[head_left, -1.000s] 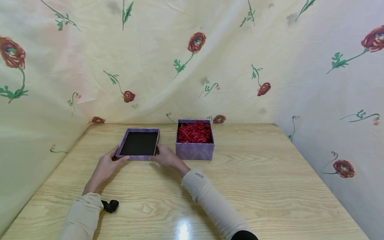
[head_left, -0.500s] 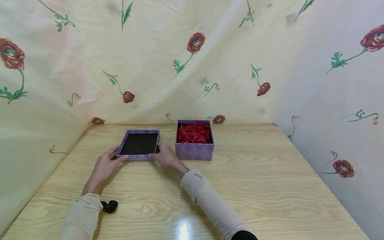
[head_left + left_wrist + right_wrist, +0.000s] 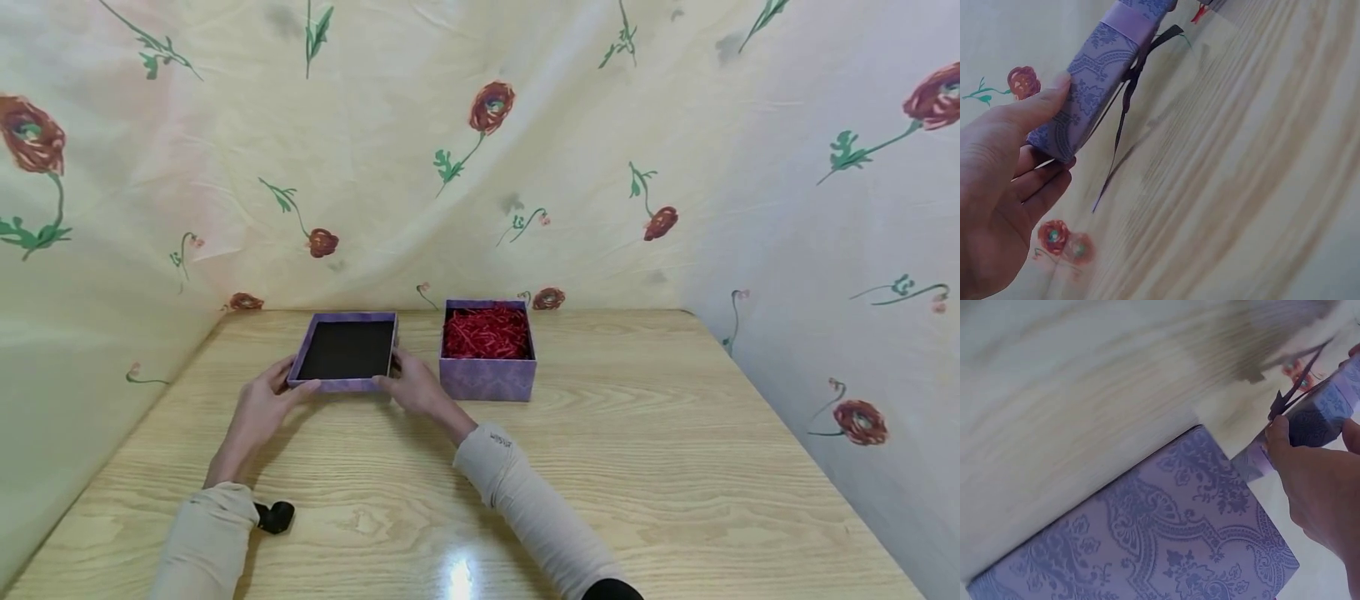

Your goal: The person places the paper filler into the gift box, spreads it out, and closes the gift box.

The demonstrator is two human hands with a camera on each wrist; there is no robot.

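A purple patterned box lid (image 3: 337, 386), its black inside facing up, is held between both hands in the head view. My left hand (image 3: 258, 408) grips its near left corner, thumb on the front wall and fingers beneath. At the near right corner, my right hand (image 3: 416, 387) pinches the lid. Seen from the left wrist, the lid (image 3: 1094, 84) is raised off the table, and a dark ribbon bow (image 3: 1129, 94) hangs from its underside. The matching purple box (image 3: 487, 380), right of the lid, is filled with red shredded paper (image 3: 486, 333).
The light wooden table (image 3: 637, 467) runs up to a flowered cloth backdrop (image 3: 390, 150), which also stands along the left and right sides. In the right wrist view the box's patterned wall (image 3: 1160, 531) is close beside the right hand.
Both hands have raised the lid a little and shifted it slightly away from the person over the last half second. The box with red shredded paper has stayed in place.
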